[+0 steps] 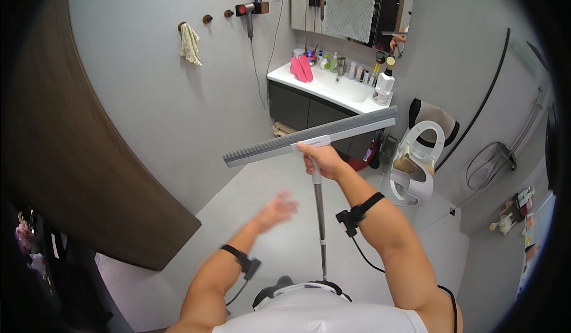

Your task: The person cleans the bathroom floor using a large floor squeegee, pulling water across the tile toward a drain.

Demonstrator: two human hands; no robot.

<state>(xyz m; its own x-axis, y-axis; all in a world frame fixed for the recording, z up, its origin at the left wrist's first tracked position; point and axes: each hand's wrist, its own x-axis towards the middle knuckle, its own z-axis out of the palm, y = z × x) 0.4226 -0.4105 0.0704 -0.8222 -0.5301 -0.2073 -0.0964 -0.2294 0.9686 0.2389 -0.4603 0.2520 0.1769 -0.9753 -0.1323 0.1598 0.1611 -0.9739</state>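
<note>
My right hand (pixel 324 160) grips the neck of a long floor squeegee just below its wide grey head (pixel 361 121). The head is raised in front of me and slants up to the right. From there the metal pole (pixel 320 217) runs down towards my body, where its lower end is hidden. To the left of the pole, my left hand (pixel 276 210) hangs in the air over the pale floor (pixel 285 248). It is blurred by motion, with the fingers apart and nothing in them. Both forearms wear black straps with cables.
Ahead stands a white washbasin (pixel 348 87) with pink slippers (pixel 301 69), several bottles and a large white jug (pixel 383 87). A toilet with raised seat (pixel 427 139) is on the right. A hair dryer (pixel 248 16) and a cloth (pixel 190 45) hang on the wall. A brown door (pixel 89 154) stands left.
</note>
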